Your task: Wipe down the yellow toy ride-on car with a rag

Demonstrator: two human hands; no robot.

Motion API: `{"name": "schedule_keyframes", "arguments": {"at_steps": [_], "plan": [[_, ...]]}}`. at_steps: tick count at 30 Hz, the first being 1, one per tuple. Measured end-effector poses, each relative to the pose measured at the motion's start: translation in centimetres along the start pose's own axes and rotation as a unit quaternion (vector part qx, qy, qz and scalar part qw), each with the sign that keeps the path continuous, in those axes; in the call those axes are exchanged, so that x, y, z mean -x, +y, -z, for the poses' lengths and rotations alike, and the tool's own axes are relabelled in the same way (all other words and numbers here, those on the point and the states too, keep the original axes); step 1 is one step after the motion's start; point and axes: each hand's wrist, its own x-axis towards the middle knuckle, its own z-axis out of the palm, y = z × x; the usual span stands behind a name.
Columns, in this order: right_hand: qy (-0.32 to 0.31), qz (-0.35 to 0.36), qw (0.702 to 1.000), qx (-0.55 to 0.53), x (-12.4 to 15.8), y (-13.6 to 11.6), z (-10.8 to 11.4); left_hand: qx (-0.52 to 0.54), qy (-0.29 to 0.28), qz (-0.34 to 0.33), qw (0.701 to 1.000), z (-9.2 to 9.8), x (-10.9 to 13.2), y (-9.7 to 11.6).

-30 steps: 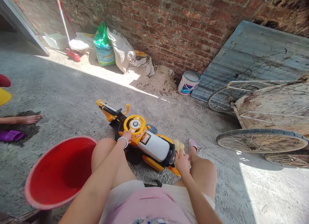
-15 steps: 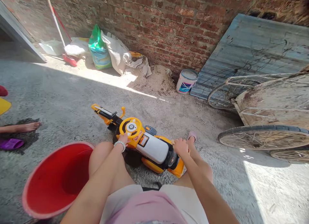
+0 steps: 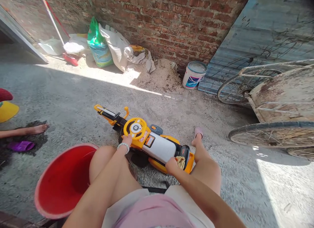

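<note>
We can read no words, brands or numbers here. The badge on the yellow toy steering wheel, the small sticker on the toy ride-on, the white bucket's label and the green-topped bag's print stay too small or blurred for us.

Passage runs over the concrete floor between the toy ride-on and the brick wall. Red basin hems the left side, rusty cart the right.
</note>
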Motion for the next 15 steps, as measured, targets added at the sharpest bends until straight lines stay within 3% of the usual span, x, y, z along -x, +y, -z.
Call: {"name": "schedule_keyframes", "arguments": {"at_steps": [2,4,6,9,12,14,15], "plan": [[-0.04,0.031,0.998,0.04,-0.7,0.8,1.1,-0.05,0.045,0.006,0.998,0.0,0.5,0.1],[-0.047,0.052,0.996,0.062,-2.0,1.7,3.2,-0.158,0.089,-0.043,0.982,0.1,1.2,0.3],[-0.017,0.059,0.996,0.07,-3.5,2.6,5.4,-0.295,0.097,-0.137,0.94,0.3,2.1,0.6],[0.061,0.014,0.997,0.05,-5.9,3.0,7.2,-0.437,0.046,-0.222,0.871,0.8,2.8,1.2],[0.07,-0.061,0.996,0.019,-7.8,2.3,5.1,-0.502,0.02,-0.231,0.833,1.1,2.8,1.6],[0.053,-0.094,0.994,0.024,-8.4,1.2,1.8,-0.512,0.021,-0.229,0.828,1.1,2.5,1.5],[0.075,-0.092,0.992,0.045,-8.4,0.6,-0.2,-0.51,0.022,-0.225,0.83,1.0,2.3,1.3]]}}
